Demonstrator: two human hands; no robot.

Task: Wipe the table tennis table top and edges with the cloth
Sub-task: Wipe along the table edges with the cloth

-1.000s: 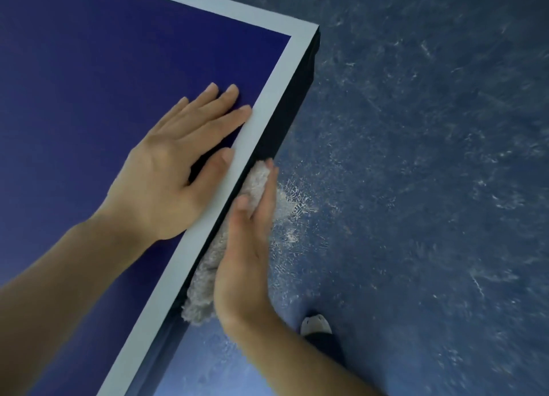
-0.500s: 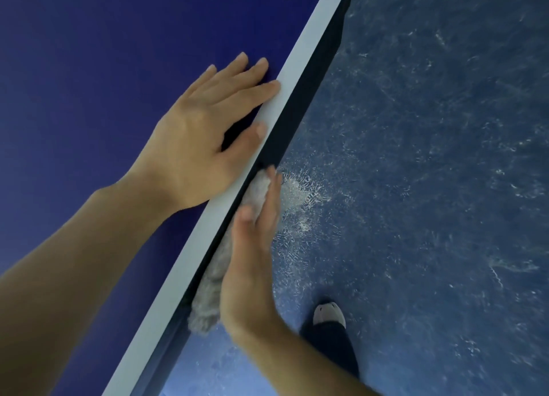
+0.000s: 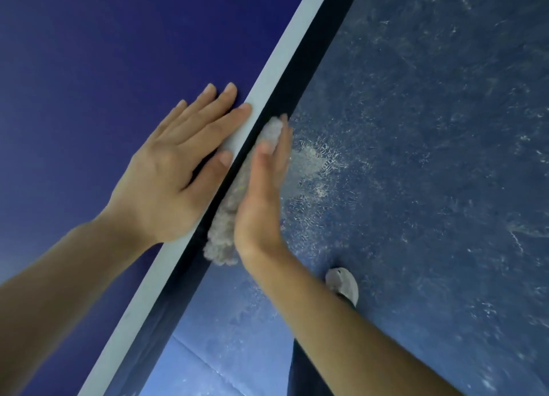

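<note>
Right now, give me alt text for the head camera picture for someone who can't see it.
A right hand presses a grey cloth flat against the dark side edge of a blue table tennis table. The left hand rests flat on the top, reaching its white border. Below are a blue floor and one shoe.

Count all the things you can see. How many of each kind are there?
Hands: 2, the left hand and the right hand
Cloth: 1
Table: 1
Shoe: 1
Total: 5
</note>
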